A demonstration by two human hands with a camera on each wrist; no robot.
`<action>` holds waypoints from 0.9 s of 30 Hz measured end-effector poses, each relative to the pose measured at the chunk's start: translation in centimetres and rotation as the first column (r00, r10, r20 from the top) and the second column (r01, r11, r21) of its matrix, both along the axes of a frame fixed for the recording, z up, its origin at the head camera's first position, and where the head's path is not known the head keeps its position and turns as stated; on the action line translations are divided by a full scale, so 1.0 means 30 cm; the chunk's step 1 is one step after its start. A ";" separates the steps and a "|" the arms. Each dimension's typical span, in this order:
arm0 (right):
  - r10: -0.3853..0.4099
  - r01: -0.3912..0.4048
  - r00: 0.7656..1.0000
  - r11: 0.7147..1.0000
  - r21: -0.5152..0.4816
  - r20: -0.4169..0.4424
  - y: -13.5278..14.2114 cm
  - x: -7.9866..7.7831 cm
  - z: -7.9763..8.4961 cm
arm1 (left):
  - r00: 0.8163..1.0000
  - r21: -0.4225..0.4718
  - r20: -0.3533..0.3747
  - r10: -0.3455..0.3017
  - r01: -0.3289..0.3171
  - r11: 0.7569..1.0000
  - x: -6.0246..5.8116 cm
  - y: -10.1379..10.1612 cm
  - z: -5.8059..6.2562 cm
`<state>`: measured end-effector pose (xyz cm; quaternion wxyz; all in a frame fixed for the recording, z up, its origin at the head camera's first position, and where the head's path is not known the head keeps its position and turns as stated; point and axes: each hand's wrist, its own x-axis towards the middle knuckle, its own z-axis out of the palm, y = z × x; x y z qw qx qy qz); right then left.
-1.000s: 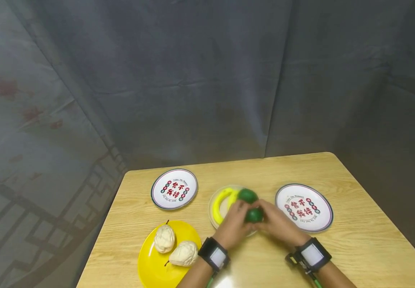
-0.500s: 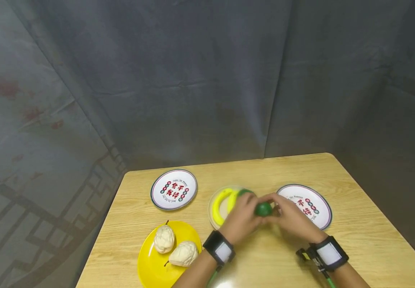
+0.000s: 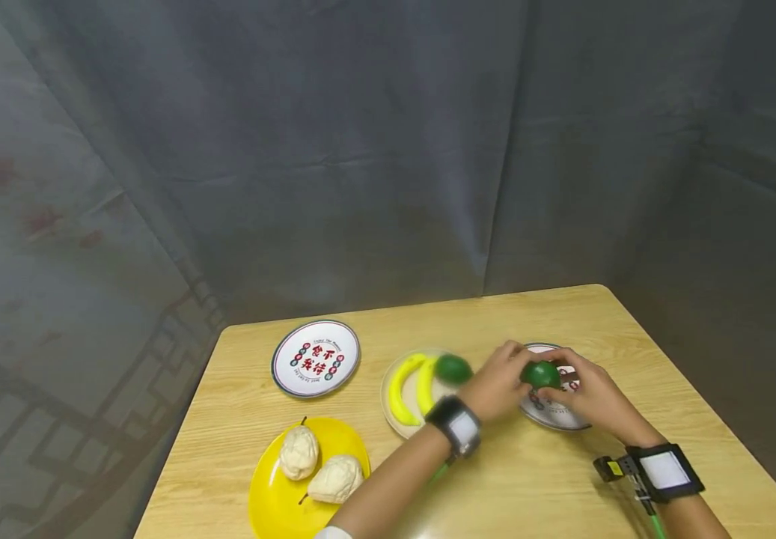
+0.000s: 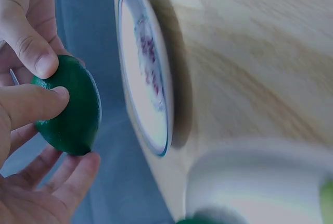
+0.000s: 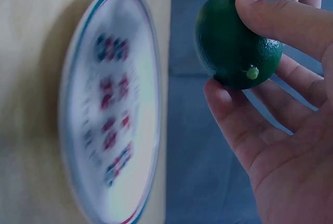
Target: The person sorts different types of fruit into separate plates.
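Above the white printed plate (image 3: pixel 566 426) on the right, both hands hold one glossy dark-green lime (image 3: pixel 541 375) between them. My left hand (image 3: pixel 498 383) pinches it from the left with thumb and fingers, and my right hand (image 3: pixel 596 397) grips the other side. A small pale stem end shows on the lime (image 5: pixel 242 47) in the right wrist view. The left wrist view has both thumbs on the lime (image 4: pixel 73 107), which is clear of the plate (image 4: pixel 136 47). Behind my left wrist, a beige plate (image 3: pixel 411 394) bears two yellow bananas (image 3: pixel 397 400) and a second green lime (image 3: pixel 453 369).
At the back left lies another white printed plate (image 3: pixel 316 380). A yellow plate (image 3: pixel 273 505) at the front left carries two cream-coloured, pear-shaped fruits (image 3: pixel 336 479) with dark stems. Grey cloth (image 3: pixel 334 187) hangs behind and beside the wooden table (image 3: pixel 509 486).
Both hands have carried the lime from over the beige plate rightward to above the right printed plate. The second lime, earlier partly covered by my left hand, is now in sight.
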<state>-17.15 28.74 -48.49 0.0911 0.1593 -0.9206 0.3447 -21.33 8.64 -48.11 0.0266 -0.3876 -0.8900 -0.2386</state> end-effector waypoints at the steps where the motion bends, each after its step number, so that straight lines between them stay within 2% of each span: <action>1: -0.006 0.006 1.000 1.000 -0.002 0.001 0.010 -0.001 -0.009 | 1.000 -0.004 0.015 -0.002 0.002 1.000 -0.005 0.013 -0.007; 6: -0.025 0.025 1.000 0.999 -0.028 -0.002 0.048 -0.007 -0.054 | 1.000 -0.034 0.022 -0.002 0.003 0.999 -0.023 0.067 -0.043; 13: -0.052 0.055 0.996 0.998 -0.034 0.077 0.091 -0.010 -0.119 | 0.999 -0.080 0.040 -0.014 0.018 0.997 -0.037 0.119 -0.098; 17: -0.062 0.065 0.994 0.998 -0.020 0.092 0.100 -0.006 -0.145 | 0.999 -0.091 0.047 -0.019 0.024 0.996 -0.039 0.130 -0.118; 27: -0.069 0.071 0.993 0.997 -0.022 0.098 0.103 0.008 -0.131 | 0.999 -0.089 0.016 -0.040 0.042 0.995 -0.043 0.143 -0.131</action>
